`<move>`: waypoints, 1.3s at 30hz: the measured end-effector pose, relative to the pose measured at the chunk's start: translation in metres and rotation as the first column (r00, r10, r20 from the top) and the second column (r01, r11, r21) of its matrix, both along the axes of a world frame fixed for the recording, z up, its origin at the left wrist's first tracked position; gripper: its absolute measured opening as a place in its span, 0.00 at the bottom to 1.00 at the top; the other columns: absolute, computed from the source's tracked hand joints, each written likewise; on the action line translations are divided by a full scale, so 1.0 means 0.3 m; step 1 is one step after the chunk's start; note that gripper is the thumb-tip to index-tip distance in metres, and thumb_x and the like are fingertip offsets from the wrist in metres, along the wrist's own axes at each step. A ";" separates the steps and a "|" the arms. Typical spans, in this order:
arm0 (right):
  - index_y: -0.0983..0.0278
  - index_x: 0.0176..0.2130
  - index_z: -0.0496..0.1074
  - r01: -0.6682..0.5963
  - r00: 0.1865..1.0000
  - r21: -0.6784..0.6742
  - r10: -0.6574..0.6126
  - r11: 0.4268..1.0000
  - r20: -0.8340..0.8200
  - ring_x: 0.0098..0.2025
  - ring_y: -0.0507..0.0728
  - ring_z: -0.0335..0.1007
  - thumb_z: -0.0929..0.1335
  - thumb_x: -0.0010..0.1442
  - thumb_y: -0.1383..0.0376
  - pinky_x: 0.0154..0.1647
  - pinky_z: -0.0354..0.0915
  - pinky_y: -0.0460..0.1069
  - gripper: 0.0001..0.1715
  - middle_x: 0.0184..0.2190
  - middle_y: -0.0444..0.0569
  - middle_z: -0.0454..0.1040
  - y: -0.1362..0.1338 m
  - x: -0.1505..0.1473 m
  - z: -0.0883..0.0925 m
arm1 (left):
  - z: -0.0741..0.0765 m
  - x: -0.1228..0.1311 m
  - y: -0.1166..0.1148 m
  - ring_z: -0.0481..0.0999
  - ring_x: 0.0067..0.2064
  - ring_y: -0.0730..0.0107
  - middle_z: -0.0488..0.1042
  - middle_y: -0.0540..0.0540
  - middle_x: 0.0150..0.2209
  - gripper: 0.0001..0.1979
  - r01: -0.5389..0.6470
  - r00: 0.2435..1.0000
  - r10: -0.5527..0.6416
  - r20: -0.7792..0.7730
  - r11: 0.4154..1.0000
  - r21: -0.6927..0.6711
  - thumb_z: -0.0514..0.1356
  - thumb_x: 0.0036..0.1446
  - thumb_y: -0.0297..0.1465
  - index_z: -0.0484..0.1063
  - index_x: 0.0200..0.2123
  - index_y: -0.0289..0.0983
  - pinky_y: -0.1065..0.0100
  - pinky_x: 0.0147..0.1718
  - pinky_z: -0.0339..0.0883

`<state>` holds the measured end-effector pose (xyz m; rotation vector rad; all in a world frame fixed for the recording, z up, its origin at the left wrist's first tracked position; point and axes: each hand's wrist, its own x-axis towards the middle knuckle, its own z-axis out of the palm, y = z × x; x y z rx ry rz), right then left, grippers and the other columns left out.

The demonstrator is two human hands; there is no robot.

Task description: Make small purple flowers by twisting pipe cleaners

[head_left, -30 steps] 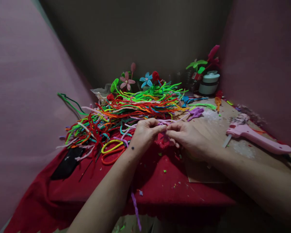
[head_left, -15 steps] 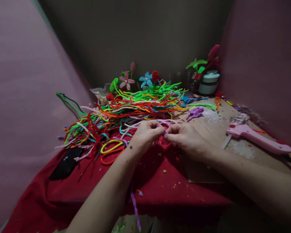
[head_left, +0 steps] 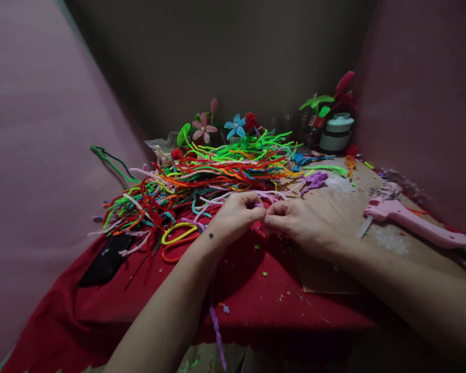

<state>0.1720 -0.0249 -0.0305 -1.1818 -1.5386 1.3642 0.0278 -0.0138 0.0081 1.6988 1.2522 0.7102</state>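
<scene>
Above the red cloth, my left hand (head_left: 238,215) and my right hand (head_left: 295,223) meet fingertip to fingertip. Both are closed in a pinch on a purple pipe cleaner (head_left: 258,205), which shows only as a small bit between the fingers. A purple twisted length (head_left: 217,331) hangs below my left forearm over the cloth's front edge; whether it joins the piece in my fingers is hidden. Just beyond my hands lie pale pink pipe cleaners (head_left: 270,195). Scissors with yellow and orange handles (head_left: 174,239) rest left of my left wrist.
A heap of coloured pipe cleaners (head_left: 217,168) spreads behind my hands. A pink glue gun (head_left: 415,217) lies on the board at right, near a purple fuzzy piece (head_left: 316,181). A black phone-like slab (head_left: 106,261) is at left. Fuzzy flowers (head_left: 204,128) and a lidded jar (head_left: 336,132) stand behind.
My fingertips have shifted slightly around the purple pipe cleaner, and less of it shows between them. The whole view has moved a little; the other things lie as before.
</scene>
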 end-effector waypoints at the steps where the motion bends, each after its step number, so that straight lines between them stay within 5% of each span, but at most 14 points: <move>1: 0.66 0.18 0.67 0.008 0.999 -0.008 -0.008 1.000 -0.032 0.16 0.46 0.50 0.65 0.45 0.65 0.18 0.46 0.45 0.08 0.14 0.40 0.61 -0.001 0.001 0.004 | -0.004 -0.003 0.003 0.52 0.15 0.84 0.57 0.57 0.13 0.05 -0.010 0.999 0.012 0.053 0.999 -0.040 0.58 0.44 0.29 0.66 0.21 0.34 0.76 0.16 0.44; 7: 0.66 0.17 0.66 0.000 0.988 -0.100 -0.015 0.995 -0.152 0.14 0.45 0.51 0.68 0.45 0.65 0.16 0.46 0.44 0.10 0.12 0.41 0.63 0.000 0.009 0.027 | -0.028 -0.012 0.016 0.54 0.14 0.84 0.61 0.56 0.14 0.11 0.023 0.947 0.030 0.319 0.987 -0.161 0.62 0.45 0.36 0.66 0.25 0.34 0.77 0.14 0.44; 17: 0.66 0.15 0.65 0.054 0.984 -0.158 -0.079 0.986 -0.159 0.12 0.45 0.51 0.67 0.46 0.67 0.13 0.44 0.44 0.12 0.13 0.44 0.66 0.006 0.000 0.008 | -0.055 0.032 -0.008 0.58 0.19 0.83 0.64 0.54 0.17 0.07 -0.197 0.969 0.158 0.191 0.957 0.211 0.60 0.46 0.29 0.68 0.20 0.33 0.77 0.18 0.51; 22: 0.67 0.17 0.67 0.018 0.976 -0.112 -0.041 0.994 -0.212 0.13 0.44 0.50 0.67 0.47 0.65 0.13 0.44 0.44 0.11 0.13 0.43 0.66 0.003 0.005 0.009 | -0.054 0.007 0.011 0.54 0.14 0.83 0.60 0.57 0.15 0.09 -0.050 0.924 0.066 0.377 0.997 -0.050 0.58 0.51 0.36 0.68 0.27 0.35 0.77 0.13 0.45; 27: 0.68 0.19 0.68 -0.091 0.966 -0.116 0.060 0.989 -0.251 0.14 0.44 0.51 0.67 0.47 0.66 0.15 0.46 0.44 0.10 0.14 0.44 0.67 0.004 0.014 0.013 | -0.035 -0.031 0.025 0.54 0.15 0.85 0.63 0.55 0.19 0.10 0.171 0.923 -0.129 0.363 0.982 -0.084 0.60 0.51 0.36 0.71 0.33 0.34 0.78 0.13 0.45; 33: 0.68 0.19 0.69 -0.120 0.964 -0.086 0.096 0.989 -0.249 0.13 0.44 0.52 0.68 0.47 0.65 0.15 0.46 0.44 0.10 0.14 0.43 0.67 0.002 0.015 0.014 | -0.023 -0.026 0.018 0.55 0.15 0.84 0.62 0.55 0.15 0.09 0.086 0.967 -0.079 0.242 0.996 -0.020 0.60 0.50 0.35 0.70 0.27 0.33 0.77 0.14 0.46; 39: 0.67 0.18 0.69 -0.142 0.973 -0.075 0.125 0.987 -0.194 0.13 0.45 0.54 0.68 0.49 0.63 0.14 0.47 0.44 0.12 0.11 0.41 0.64 -0.001 0.012 0.013 | -0.040 -0.010 0.019 0.52 0.14 0.85 0.60 0.56 0.14 0.09 -0.016 0.953 0.048 0.299 0.994 -0.109 0.62 0.44 0.33 0.68 0.22 0.33 0.77 0.15 0.43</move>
